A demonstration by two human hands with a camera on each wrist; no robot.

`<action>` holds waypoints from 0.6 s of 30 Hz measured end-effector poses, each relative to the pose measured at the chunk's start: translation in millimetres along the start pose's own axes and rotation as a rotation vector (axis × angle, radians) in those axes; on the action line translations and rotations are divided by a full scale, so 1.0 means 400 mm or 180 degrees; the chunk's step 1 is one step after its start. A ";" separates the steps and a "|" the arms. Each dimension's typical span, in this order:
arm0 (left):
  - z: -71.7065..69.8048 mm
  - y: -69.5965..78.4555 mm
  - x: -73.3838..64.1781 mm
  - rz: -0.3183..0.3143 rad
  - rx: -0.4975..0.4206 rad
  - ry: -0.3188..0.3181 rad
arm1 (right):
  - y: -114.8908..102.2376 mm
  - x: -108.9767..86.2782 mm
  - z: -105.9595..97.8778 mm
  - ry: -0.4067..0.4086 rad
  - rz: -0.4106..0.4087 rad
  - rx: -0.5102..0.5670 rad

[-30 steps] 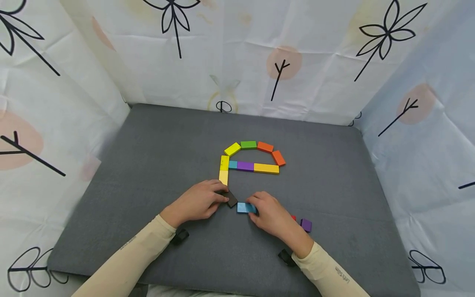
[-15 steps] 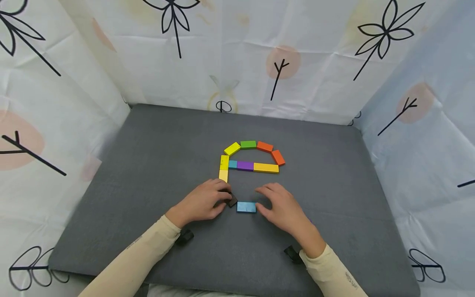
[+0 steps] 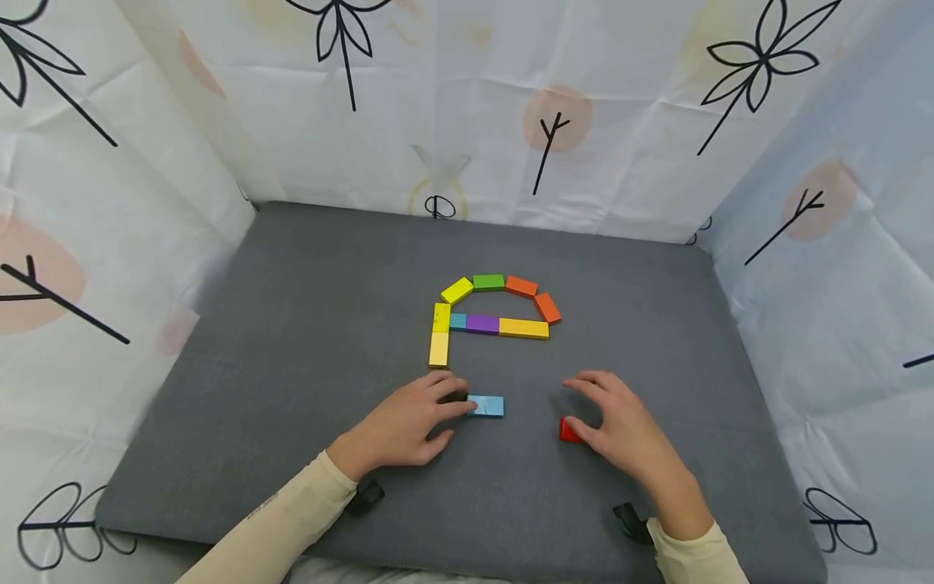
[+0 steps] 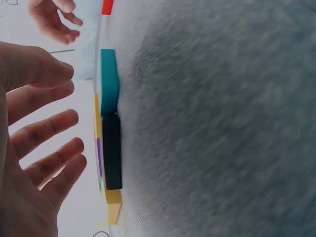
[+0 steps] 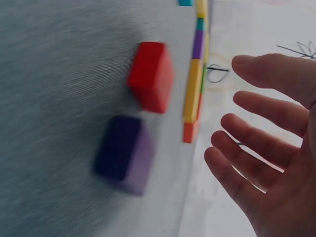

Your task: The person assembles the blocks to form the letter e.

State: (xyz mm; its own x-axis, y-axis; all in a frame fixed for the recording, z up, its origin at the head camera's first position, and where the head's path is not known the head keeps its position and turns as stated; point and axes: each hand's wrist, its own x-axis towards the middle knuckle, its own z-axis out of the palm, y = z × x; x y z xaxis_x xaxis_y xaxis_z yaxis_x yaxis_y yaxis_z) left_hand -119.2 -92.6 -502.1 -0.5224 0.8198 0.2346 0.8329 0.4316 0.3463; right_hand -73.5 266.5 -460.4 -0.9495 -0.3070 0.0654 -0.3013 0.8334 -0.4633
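Note:
My left hand (image 3: 409,426) hovers above the dark block, fingers apart and slightly bent, gripping nothing. In the left wrist view that dark block (image 4: 112,152) lies end to end with a light blue block (image 4: 109,83); the head view hides most of it behind the fingers. To the right, my right hand (image 3: 629,430) is over a red block (image 3: 568,431), its thumb overlapping the block in the head view. The right wrist view shows a gap between the loosely spread fingers and both the red block and a purple block (image 5: 126,153). The head view hides the purple block.
Beyond the hands, blocks form a loop: yellow (image 3: 457,290), green (image 3: 489,282), orange (image 3: 521,286) and a long yellow-orange block (image 3: 524,328) among them. A pale yellow block (image 3: 439,349) extends toward the left hand. Printed curtains (image 3: 467,97) enclose the grey table (image 3: 350,268).
My right hand has released the light blue block and moved right to the red one. My left hand has come off the dark block and shifted slightly right.

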 end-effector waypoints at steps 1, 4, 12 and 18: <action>0.003 0.002 0.000 0.0017 0.0030 -0.0008 | 0.003 -0.004 0.002 -0.0048 0.0025 -0.0042; 0.012 0.004 0.002 0.0087 0.0051 0.0005 | 0.013 -0.013 0.015 -0.0152 0.0047 -0.0142; 0.022 0.008 0.002 0.0106 0.0178 -0.0053 | 0.024 -0.024 0.045 -0.0302 0.0034 -0.0216; 0.028 0.009 -0.003 0.0075 0.0277 -0.0164 | 0.028 -0.027 0.050 -0.0127 0.0074 -0.0319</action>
State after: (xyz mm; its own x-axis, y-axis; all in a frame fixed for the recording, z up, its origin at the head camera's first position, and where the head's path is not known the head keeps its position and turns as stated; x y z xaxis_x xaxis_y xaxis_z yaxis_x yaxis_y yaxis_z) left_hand -113.4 -87.9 -511.3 -0.4942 0.8474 0.1939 0.8588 0.4412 0.2604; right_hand -64.8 269.8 -484.0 -0.9527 -0.3034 0.0193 -0.2884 0.8817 -0.3734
